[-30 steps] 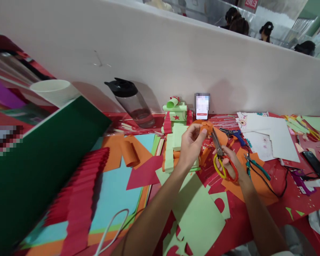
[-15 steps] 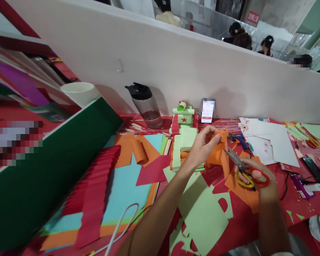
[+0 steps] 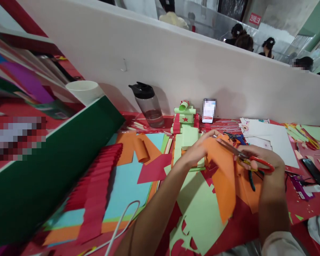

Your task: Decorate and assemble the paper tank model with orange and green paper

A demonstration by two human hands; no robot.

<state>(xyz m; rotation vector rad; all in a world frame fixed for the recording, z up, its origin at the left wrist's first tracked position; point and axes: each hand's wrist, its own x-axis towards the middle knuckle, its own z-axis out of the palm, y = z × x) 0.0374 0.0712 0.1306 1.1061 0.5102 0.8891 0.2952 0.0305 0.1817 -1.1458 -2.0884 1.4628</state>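
My left hand (image 3: 201, 147) grips the top of an orange sheet of paper (image 3: 225, 183), which hangs down over the table. In my right hand (image 3: 269, 156) is a pair of scissors (image 3: 236, 152) with red and yellow handles, its blades pointing left at the sheet's upper edge. Whether the blades are cutting, I cannot tell. Just behind my left hand stands a model of light green, orange and red paper (image 3: 186, 119) with a red star. Beneath lies a light green sheet (image 3: 200, 199) with shapes cut out of it.
A dark green board (image 3: 61, 167) leans at the left, near pleated red paper (image 3: 96, 185). Against the white partition (image 3: 176, 64) stand a water bottle (image 3: 149, 108) and a lit phone (image 3: 209, 110). White sheets (image 3: 280, 142) and a dark phone (image 3: 316, 172) lie at the right.
The orange sheet has been turned and now hangs lower, towards me. My right hand has risen with the scissors, bringing the blades closer to my left hand.
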